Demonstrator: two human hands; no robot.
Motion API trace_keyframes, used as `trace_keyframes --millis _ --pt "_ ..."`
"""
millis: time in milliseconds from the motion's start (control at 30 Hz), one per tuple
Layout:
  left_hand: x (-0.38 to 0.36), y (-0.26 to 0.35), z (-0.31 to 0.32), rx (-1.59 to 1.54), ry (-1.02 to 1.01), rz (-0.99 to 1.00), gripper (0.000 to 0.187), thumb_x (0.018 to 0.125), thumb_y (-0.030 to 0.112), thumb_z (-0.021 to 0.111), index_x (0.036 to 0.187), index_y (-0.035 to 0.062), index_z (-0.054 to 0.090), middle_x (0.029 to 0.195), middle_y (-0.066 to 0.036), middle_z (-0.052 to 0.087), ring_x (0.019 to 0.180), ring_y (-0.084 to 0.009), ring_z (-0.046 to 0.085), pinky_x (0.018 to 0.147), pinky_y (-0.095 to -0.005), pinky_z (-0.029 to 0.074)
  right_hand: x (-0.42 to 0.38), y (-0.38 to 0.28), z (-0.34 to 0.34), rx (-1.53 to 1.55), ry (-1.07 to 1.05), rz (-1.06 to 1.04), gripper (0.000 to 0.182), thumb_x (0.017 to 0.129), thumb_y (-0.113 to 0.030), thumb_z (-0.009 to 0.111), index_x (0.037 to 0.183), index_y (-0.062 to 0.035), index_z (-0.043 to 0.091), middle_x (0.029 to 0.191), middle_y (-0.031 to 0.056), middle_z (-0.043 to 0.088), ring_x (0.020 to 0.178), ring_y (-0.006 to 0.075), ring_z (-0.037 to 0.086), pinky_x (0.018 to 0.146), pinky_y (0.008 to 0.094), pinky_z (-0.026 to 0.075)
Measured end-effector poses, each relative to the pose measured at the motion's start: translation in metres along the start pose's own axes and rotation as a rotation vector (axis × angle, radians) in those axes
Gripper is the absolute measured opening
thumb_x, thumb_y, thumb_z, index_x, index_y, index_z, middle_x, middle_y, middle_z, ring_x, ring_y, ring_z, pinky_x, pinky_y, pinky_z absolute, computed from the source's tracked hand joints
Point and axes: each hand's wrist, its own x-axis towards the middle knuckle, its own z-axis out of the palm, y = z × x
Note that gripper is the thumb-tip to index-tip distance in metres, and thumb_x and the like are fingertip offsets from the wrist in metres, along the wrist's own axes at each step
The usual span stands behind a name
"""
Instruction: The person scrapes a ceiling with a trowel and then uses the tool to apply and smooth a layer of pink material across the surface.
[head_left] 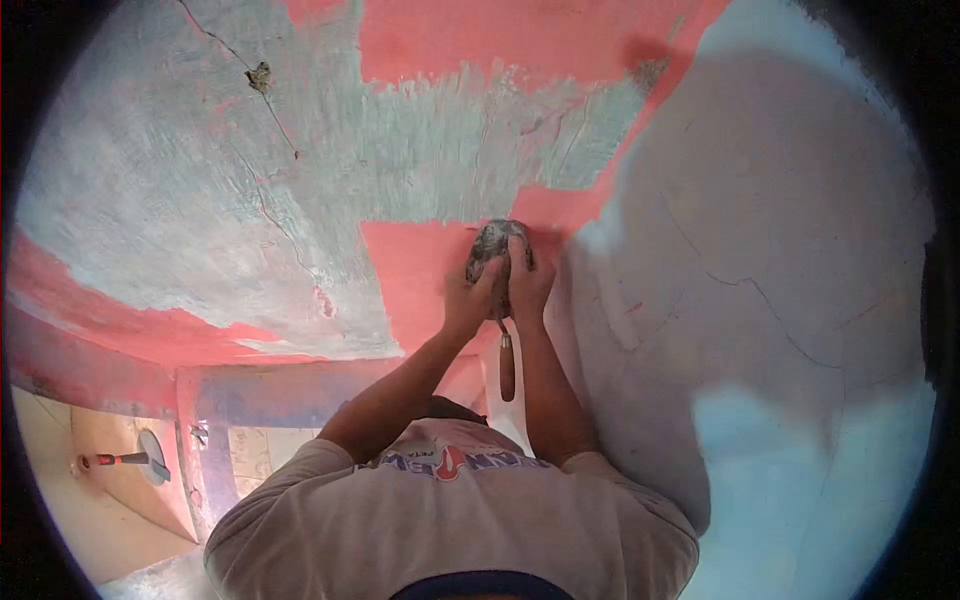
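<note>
Both of my hands are closed around the blade of a trowel (507, 368), its brown wooden handle pointing down toward my chest. The blade is dark grey and crusted. My left hand (472, 297) grips its left edge, and my right hand (530, 285) grips the right, both thumbs lying on the face. In this view the blade overlaps a bare pink patch of the painted wall (415, 275). Fingers behind the blade are hidden.
Grey brushed coating (300, 180) covers much of the surface, crossed by a long crack with a chipped hole (259, 77). A pale blue and grey wall (780, 230), also cracked, stands close on my right. At lower left is an object with a red-black handle (122, 459).
</note>
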Motion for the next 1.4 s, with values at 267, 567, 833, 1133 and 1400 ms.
trace_keyframes --millis 267,567,833,1133,1400 --pt "0.019 0.013 0.0 -0.029 -0.032 -0.02 0.031 0.095 0.027 0.071 0.093 -0.0034 0.071 0.073 -0.002 0.067 0.069 -0.0097 0.059 0.062 -0.0325 0.05 0.024 -0.031 -0.001 0.094 -0.014 -0.044 0.036 0.097 -0.03 0.067 0.109 0.0029 0.073 0.093 0.0131 0.075 0.087 0.0215 0.068 0.084 0.0373 0.052" --pt "0.026 0.033 0.006 -0.08 -0.06 0.033 0.028 0.097 0.025 0.07 0.096 -0.0027 0.074 0.077 -0.001 0.068 0.069 -0.0077 0.061 0.06 -0.0318 0.051 0.034 -0.051 0.003 0.331 0.054 -0.12 0.035 0.097 -0.028 0.067 0.09 0.0056 0.068 0.075 0.0057 0.063 0.073 0.0198 0.058 0.074 0.0359 0.05" --pt "0.013 0.008 0.006 -0.041 -0.019 0.056 0.029 0.097 0.025 0.07 0.087 -0.0023 0.067 0.071 0.001 0.063 0.066 -0.0067 0.057 0.058 -0.0292 0.048 0.018 -0.005 0.007 0.049 0.12 -0.289 0.029 0.098 -0.023 0.066 0.105 0.0041 0.072 0.088 0.0122 0.07 0.084 0.0201 0.065 0.08 0.0359 0.052" --pt "-0.002 0.003 0.002 -0.008 -0.021 -0.043 0.033 0.097 0.027 0.07 0.084 -0.0028 0.065 0.071 0.001 0.062 0.067 -0.007 0.056 0.059 -0.0303 0.048 0.001 -0.006 -0.001 0.001 0.07 -0.121 0.03 0.098 -0.023 0.065 0.109 0.0034 0.073 0.096 0.0169 0.075 0.086 0.0229 0.07 0.08 0.0377 0.053" --pt "0.021 0.052 0.008 -0.126 -0.094 -0.057 0.033 0.096 0.029 0.07 0.093 -0.0034 0.069 0.076 -0.001 0.066 0.071 -0.0082 0.06 0.063 -0.0306 0.05 0.045 -0.037 -0.009 0.121 -0.073 -0.141 0.033 0.098 -0.024 0.066 0.104 0.0087 0.071 0.086 0.0175 0.072 0.084 0.0179 0.066 0.08 0.0357 0.053"
